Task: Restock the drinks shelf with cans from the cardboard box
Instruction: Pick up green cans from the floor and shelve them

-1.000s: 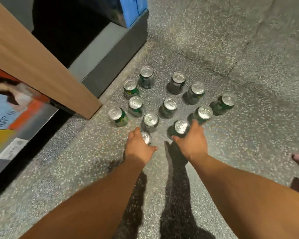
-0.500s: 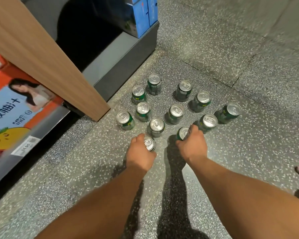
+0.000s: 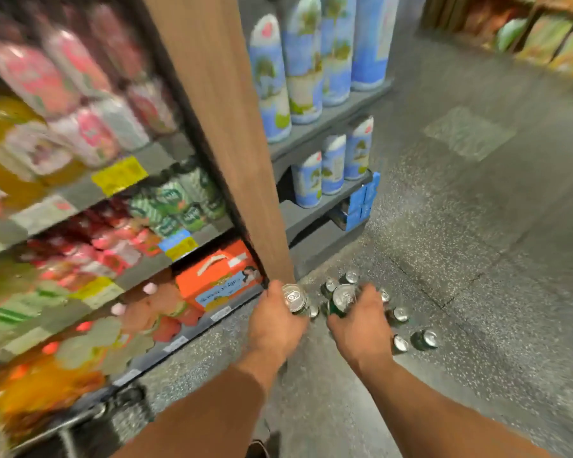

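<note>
My left hand [image 3: 273, 325] grips a green can with a silver top [image 3: 294, 297], lifted above the floor. A second green can [image 3: 343, 297] is held in my right hand [image 3: 361, 328], also raised. Several more green cans [image 3: 424, 339] stand on the speckled floor behind and to the right of my hands, partly hidden by them. The drinks shelf [image 3: 139, 190] at the left holds green cans [image 3: 176, 201] in its middle row, blurred. No cardboard box is in view.
A brown wooden upright panel [image 3: 225, 127] divides the shelving just beyond my left hand. An orange carton [image 3: 217, 276] sits on the bottom shelf. Blue and white cartons [image 3: 298, 71] fill the shelves past the panel. More goods line the far right.
Both hands have lifted their cans off the floor. My view has swung up from the floor, and the shelves have come into sight.
</note>
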